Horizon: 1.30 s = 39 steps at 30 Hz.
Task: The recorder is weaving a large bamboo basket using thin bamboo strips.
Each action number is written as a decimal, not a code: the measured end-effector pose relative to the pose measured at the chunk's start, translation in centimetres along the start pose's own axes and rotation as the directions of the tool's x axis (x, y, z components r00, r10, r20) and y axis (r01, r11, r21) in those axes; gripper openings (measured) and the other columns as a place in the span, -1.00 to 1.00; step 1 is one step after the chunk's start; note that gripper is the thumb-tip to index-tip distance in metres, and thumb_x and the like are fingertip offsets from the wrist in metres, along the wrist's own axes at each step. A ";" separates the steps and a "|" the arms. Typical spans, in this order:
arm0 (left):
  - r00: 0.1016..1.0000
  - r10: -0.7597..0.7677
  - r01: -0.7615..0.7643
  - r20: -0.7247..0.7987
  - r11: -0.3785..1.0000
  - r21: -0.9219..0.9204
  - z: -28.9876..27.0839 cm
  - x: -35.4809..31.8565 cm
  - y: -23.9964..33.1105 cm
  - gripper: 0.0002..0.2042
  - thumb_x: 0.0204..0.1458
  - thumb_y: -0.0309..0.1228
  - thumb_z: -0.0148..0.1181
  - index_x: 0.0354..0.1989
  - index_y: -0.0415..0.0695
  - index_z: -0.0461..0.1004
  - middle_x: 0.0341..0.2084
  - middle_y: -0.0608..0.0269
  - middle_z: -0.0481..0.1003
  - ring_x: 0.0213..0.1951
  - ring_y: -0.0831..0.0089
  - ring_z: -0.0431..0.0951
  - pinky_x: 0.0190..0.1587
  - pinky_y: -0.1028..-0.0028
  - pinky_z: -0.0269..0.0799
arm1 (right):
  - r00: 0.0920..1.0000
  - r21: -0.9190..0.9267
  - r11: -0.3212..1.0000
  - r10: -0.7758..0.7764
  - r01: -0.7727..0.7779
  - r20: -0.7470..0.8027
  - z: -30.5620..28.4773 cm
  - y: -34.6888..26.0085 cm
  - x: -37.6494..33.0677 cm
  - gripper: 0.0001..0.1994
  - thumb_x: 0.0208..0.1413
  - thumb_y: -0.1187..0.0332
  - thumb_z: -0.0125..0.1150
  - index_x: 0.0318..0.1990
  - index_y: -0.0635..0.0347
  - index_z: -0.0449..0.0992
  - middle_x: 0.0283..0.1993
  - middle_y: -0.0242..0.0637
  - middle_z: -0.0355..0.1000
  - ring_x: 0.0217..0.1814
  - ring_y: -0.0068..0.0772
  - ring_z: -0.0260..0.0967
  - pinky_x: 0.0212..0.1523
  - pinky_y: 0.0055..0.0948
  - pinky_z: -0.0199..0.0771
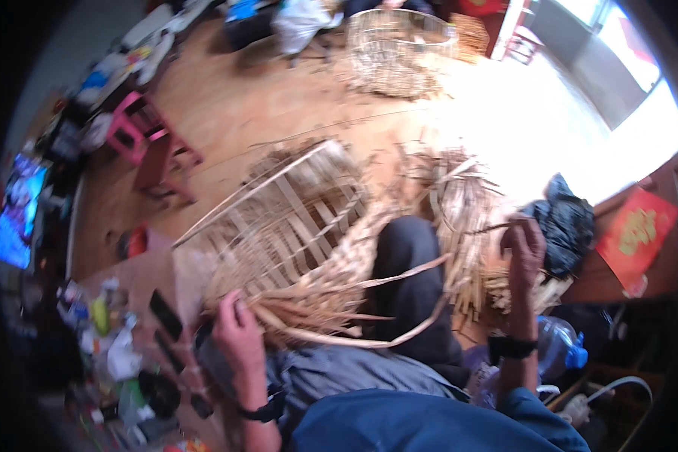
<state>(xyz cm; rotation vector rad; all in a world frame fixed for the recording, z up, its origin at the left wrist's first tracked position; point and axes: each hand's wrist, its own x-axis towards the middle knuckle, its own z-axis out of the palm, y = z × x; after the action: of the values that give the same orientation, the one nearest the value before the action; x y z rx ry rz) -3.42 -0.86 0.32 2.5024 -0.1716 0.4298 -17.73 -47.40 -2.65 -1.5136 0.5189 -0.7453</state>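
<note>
A partly woven basket of pale, flat strips lies tilted across my lap, with a long rod along its upper edge. Loose strip ends fan out from its near side, and one long strip loops over my dark trouser leg. At the near left corner, my left hand is closed on the weaving. Raised off to the right, my right hand has its fingers closed round a thin, dark strip pointing left. Motion blurs the fingers of both hands somewhat.
Bundled strips lie right of my knee, beside a black plastic bag. A clear bottle stands near my right forearm. Pink and brown stools are at left, near a cluttered table. Another person sits behind a round basket.
</note>
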 end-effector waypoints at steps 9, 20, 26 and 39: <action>0.991 0.110 -0.113 -0.081 0.993 -0.036 -1.5 0.2 -0.1 -0.81 0.07 -0.59 0.34 -0.14 -0.18 0.59 -0.16 0.11 0.61 -0.10 0.10 0.62 -0.01 0.23 0.55 | 0.702 -0.120 0.952 -0.120 0.282 0.702 19.5 -8.2 -5.4 -0.79 -0.02 0.64 0.45 -0.20 0.31 0.61 -0.27 -0.27 0.42 -0.25 -0.36 0.41 -0.26 -0.39 0.43; 0.998 0.044 -0.036 0.054 0.989 -0.141 -0.9 1.2 0.9 -0.82 0.12 -0.62 0.23 -0.14 -0.13 0.59 -0.39 -0.06 0.63 -0.27 -0.03 0.68 -0.25 0.17 0.58 | 0.538 -0.332 0.622 -0.173 0.709 0.825 30.3 -6.3 -9.8 -0.87 0.12 0.43 0.24 -0.22 0.21 0.44 -0.27 -0.09 0.45 -0.33 0.08 0.54 -0.38 -0.03 0.53; 0.959 -0.115 0.188 0.260 0.942 -0.276 1.2 0.6 1.5 -0.82 0.20 -0.59 -0.06 -0.08 -0.10 0.39 -0.36 -0.16 0.58 -0.21 -0.16 0.63 -0.25 0.02 0.49 | 0.501 -0.366 0.496 -0.172 0.788 0.848 30.6 -7.8 -9.7 -0.75 0.05 0.26 0.38 -0.34 0.20 0.44 -0.36 -0.12 0.42 -0.41 0.00 0.54 -0.43 -0.06 0.45; 0.989 0.102 -0.114 0.106 0.987 0.115 1.7 0.3 0.9 -0.72 0.28 -0.57 -0.03 0.13 -0.39 0.30 -0.52 -0.09 0.49 -0.44 0.04 0.58 -0.39 0.13 0.51 | 0.536 -0.338 0.522 -0.290 0.783 0.793 32.5 -5.9 -11.7 -0.80 0.00 0.37 0.31 -0.35 0.24 0.39 -0.32 -0.09 0.31 -0.23 0.02 0.40 -0.31 -0.06 0.38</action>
<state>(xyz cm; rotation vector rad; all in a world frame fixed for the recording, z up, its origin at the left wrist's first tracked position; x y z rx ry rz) -2.90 -2.57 -0.41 2.6442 -0.3309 0.3692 -3.00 -15.99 2.17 -2.5844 -0.3938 -0.4477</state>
